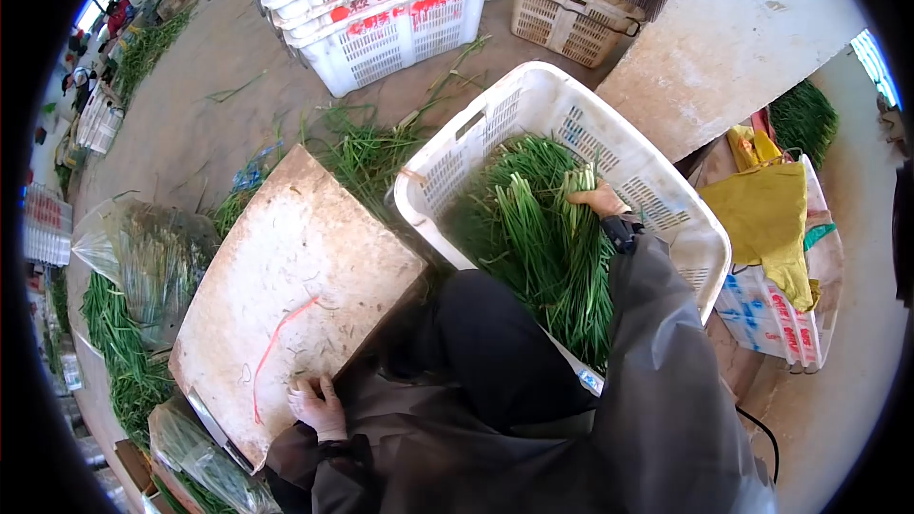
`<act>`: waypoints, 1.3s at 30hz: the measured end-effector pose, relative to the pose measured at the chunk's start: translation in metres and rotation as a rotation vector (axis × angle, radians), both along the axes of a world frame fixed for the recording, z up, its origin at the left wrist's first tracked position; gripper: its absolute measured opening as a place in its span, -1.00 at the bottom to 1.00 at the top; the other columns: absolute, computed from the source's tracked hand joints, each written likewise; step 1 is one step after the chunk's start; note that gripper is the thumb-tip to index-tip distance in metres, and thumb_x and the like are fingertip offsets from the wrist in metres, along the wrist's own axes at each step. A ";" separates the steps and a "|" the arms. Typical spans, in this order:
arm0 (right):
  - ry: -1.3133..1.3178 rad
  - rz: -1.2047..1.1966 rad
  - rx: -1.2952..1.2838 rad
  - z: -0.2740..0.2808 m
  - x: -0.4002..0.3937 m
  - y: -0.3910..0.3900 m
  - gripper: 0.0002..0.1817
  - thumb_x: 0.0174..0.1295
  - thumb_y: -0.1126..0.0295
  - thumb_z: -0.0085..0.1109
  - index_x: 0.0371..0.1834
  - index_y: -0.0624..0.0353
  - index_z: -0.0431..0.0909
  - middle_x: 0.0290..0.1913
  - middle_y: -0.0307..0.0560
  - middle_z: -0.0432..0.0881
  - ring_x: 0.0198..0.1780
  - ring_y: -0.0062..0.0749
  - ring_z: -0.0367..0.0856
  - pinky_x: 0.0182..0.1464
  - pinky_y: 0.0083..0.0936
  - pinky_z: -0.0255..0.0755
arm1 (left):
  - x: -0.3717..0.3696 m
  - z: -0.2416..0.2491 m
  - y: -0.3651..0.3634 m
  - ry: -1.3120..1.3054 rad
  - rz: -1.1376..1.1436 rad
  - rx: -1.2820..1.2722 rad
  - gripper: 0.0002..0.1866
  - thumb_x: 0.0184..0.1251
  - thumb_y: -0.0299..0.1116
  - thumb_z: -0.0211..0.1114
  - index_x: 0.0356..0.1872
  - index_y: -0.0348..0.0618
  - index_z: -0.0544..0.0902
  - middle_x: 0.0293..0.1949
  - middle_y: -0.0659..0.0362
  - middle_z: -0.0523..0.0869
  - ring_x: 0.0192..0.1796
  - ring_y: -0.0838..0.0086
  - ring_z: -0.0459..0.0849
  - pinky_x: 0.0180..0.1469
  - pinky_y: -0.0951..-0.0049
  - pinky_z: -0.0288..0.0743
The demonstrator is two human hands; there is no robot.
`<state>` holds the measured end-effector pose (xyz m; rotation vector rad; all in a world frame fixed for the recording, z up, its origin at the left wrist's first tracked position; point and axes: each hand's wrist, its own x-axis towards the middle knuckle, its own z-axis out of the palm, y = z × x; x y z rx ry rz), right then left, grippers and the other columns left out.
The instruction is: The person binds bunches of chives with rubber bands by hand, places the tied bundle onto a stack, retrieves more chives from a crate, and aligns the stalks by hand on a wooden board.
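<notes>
My right hand [600,198] is closed around the pale stem ends of a bunch of garlic chives [579,228] inside a white plastic crate [438,205]. More long green chives [519,219] lie in the crate below and beside it. My left hand [319,407] rests on a worn, pale board [252,295] with its fingers apart and nothing in them. Near those fingers, a thin pink string [273,343] lies curved across the board. Along the board's near left edge is a knife [211,422], partly out of sight.
Stacked white crates [400,29] stand ahead, beside a beige crate [571,14]. A second board [724,48] and a yellow cloth [762,219] on a crate are at right. Bagged greens [157,257] and loose chives [114,324] lie at left. People are far back left.
</notes>
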<state>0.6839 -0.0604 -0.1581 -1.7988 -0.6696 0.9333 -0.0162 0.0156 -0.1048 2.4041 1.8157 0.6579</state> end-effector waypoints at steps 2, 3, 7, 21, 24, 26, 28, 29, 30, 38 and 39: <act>0.150 0.001 0.062 0.023 -0.005 -0.013 -0.39 0.01 0.50 0.58 0.23 0.19 0.67 -0.01 -0.21 0.77 0.05 -0.39 0.68 0.23 -0.39 0.49 | -0.001 -0.001 -0.001 -0.002 0.003 0.002 -0.71 0.44 -0.15 0.34 -0.33 -0.13 0.52 -0.37 0.11 0.52 -0.27 0.14 0.53 -0.18 0.08 0.37; 0.213 0.007 0.091 0.029 -0.004 -0.019 -0.37 0.01 0.51 0.57 0.26 0.19 0.66 0.00 -0.21 0.77 0.06 -0.38 0.68 0.25 -0.38 0.47 | 0.000 -0.001 -0.001 -0.004 0.004 0.004 -0.71 0.44 -0.15 0.34 -0.33 -0.13 0.52 -0.37 0.11 0.52 -0.27 0.14 0.53 -0.18 0.08 0.37; 0.290 0.115 0.178 0.051 -0.002 -0.032 -0.07 -0.01 0.58 0.53 0.55 0.21 0.36 0.19 -0.18 0.68 0.23 -0.33 0.61 0.41 -0.33 0.35 | -0.002 -0.003 -0.001 -0.005 0.007 0.001 -0.70 0.44 -0.14 0.35 -0.33 -0.13 0.53 -0.37 0.09 0.54 -0.26 0.10 0.54 -0.18 0.06 0.37; 0.283 0.301 0.237 0.122 -0.029 -0.048 -0.20 0.06 0.66 0.45 0.45 0.20 0.39 0.18 0.00 0.69 0.06 -0.15 0.78 0.25 -0.25 0.57 | -0.012 -0.006 -0.001 0.023 0.037 -0.068 -0.70 0.36 -0.10 0.41 -0.28 -0.12 0.59 -0.21 0.04 0.64 -0.09 0.01 0.59 -0.02 0.01 0.43; 0.300 0.256 0.335 0.175 -0.044 -0.070 -0.19 0.02 0.62 0.44 0.44 0.26 0.40 -0.01 -0.01 0.75 0.05 -0.11 0.77 0.26 -0.22 0.56 | -0.013 -0.004 -0.002 -0.010 0.032 -0.089 -0.69 0.36 -0.10 0.41 -0.27 -0.13 0.60 -0.21 0.04 0.66 -0.09 0.01 0.60 -0.02 0.00 0.43; 0.249 0.194 0.377 0.214 -0.048 -0.088 -0.17 0.00 0.48 0.46 0.45 0.29 0.38 -0.10 0.00 0.74 0.08 -0.07 0.75 0.26 -0.18 0.54 | -0.008 0.000 -0.003 -0.041 0.009 -0.054 -0.71 0.32 -0.13 0.44 -0.31 -0.13 0.62 -0.28 0.04 0.68 -0.13 0.01 0.62 -0.05 0.00 0.45; 0.263 0.042 0.483 0.237 -0.045 -0.112 -0.12 0.01 0.38 0.44 0.48 0.25 0.31 -0.02 0.04 0.70 0.15 -0.04 0.71 0.23 -0.11 0.58 | -0.009 0.007 -0.005 -0.095 -0.012 -0.040 -0.72 0.31 -0.15 0.46 -0.33 -0.12 0.62 -0.32 0.03 0.69 -0.17 0.01 0.63 -0.08 0.00 0.47; 0.219 -0.020 0.487 0.237 -0.030 -0.125 -0.14 0.05 0.33 0.43 0.49 0.22 0.30 0.04 0.03 0.67 0.14 -0.03 0.70 0.22 -0.10 0.60 | -0.010 0.012 -0.006 -0.122 -0.030 -0.039 -0.73 0.30 -0.16 0.47 -0.34 -0.13 0.62 -0.34 0.03 0.69 -0.20 0.01 0.64 -0.10 -0.01 0.48; 0.191 -0.060 0.566 0.240 -0.022 -0.130 -0.12 0.07 0.26 0.46 0.50 0.21 0.29 0.01 -0.02 0.67 0.11 -0.04 0.70 0.23 -0.11 0.61 | -0.011 0.013 -0.008 -0.145 -0.032 -0.032 -0.73 0.30 -0.17 0.47 -0.35 -0.13 0.63 -0.37 0.02 0.69 -0.24 0.00 0.64 -0.13 -0.02 0.49; 0.174 0.030 0.669 0.272 -0.004 -0.141 -0.46 0.32 0.45 0.35 0.37 0.13 0.43 0.09 -0.18 0.59 0.17 -0.34 0.59 0.25 -0.20 0.55 | -0.025 0.033 -0.025 -0.213 0.085 0.062 -0.63 0.26 -0.18 0.48 -0.01 -0.13 0.68 -0.05 0.01 0.69 0.03 0.01 0.66 0.09 0.07 0.54; 0.148 -0.044 0.654 0.278 -0.010 -0.138 -0.47 0.33 0.43 0.36 0.36 0.12 0.44 0.10 -0.18 0.60 0.18 -0.34 0.59 0.27 -0.19 0.54 | -0.030 0.031 -0.023 -0.218 0.107 0.074 -0.64 0.25 -0.20 0.49 -0.01 -0.13 0.68 -0.03 0.00 0.70 0.04 0.00 0.67 0.09 0.06 0.56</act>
